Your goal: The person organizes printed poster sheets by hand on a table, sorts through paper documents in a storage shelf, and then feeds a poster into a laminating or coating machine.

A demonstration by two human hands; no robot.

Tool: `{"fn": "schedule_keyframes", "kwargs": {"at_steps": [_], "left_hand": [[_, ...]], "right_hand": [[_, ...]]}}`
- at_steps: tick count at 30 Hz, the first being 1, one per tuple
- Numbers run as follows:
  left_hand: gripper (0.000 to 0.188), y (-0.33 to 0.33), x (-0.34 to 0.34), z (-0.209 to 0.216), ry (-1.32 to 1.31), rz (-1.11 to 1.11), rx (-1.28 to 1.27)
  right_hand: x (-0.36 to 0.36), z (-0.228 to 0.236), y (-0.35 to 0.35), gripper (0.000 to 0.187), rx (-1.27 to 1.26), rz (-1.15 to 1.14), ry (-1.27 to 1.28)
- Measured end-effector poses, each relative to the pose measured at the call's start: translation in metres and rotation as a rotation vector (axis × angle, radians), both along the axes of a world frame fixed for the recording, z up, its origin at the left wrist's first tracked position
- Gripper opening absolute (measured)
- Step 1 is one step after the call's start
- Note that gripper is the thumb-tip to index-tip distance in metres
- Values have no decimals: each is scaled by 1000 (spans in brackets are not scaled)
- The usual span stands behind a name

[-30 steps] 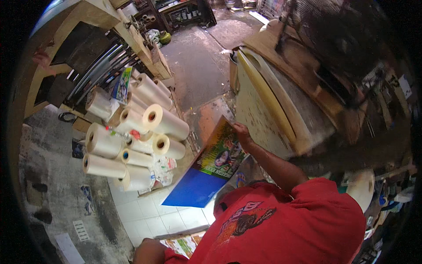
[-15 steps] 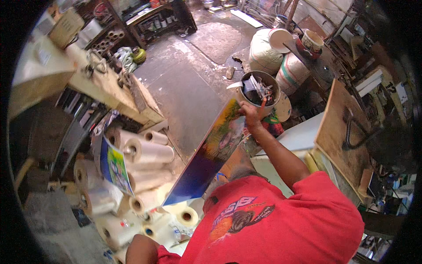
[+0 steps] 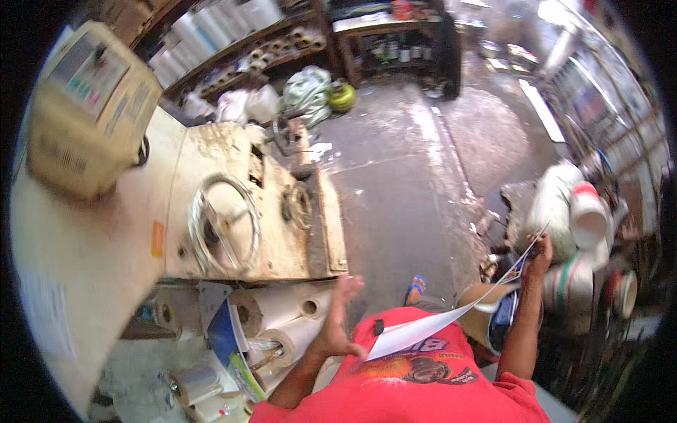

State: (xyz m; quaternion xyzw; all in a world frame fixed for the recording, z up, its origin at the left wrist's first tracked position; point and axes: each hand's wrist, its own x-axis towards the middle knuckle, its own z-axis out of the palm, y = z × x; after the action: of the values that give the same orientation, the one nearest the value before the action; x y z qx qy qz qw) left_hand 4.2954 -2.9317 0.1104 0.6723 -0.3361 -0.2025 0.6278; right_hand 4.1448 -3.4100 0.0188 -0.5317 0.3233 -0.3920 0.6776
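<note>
A large thin printed sheet (image 3: 430, 324) slants across in front of my red shirt, its white back toward me. My right hand (image 3: 539, 256) is closed on its far right end, where a strip of colour print shows. At its near left end is my left hand (image 3: 340, 319), fingers stretched apart. The left thumb is right by the sheet's corner; I cannot tell whether it touches. Left of that hand, another blue and green printed sheet (image 3: 224, 333) leans beside clear film rolls (image 3: 271, 307).
A cream machine bench with a handwheel (image 3: 224, 224) and a control box (image 3: 92, 113) fills the left. A bucket (image 3: 479, 307) stands under the sheet's right part. Sacks (image 3: 553, 211) are at the right, and a green gas cylinder (image 3: 342, 96) sits by the far shelves.
The view has turned left. The sheet has swung from its colourful face to its white back, still in my right hand. My left hand has come into view at the sheet's near end.
</note>
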Motion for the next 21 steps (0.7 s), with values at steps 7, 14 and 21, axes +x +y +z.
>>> {"fn": "schedule_keyframes", "kwargs": {"at_steps": [7,14,21], "left_hand": [[103,-92,198,-15,631,-88,-258],[18,-172,476,-33,391,424,41],[26,-193,674,-62,462,1127,-194]], "right_hand": [[402,17,-106,11,-93,230,123],[758,-32,-174,29,49,325,44],[1073,36,-77,40,-44,921,-9]]}}
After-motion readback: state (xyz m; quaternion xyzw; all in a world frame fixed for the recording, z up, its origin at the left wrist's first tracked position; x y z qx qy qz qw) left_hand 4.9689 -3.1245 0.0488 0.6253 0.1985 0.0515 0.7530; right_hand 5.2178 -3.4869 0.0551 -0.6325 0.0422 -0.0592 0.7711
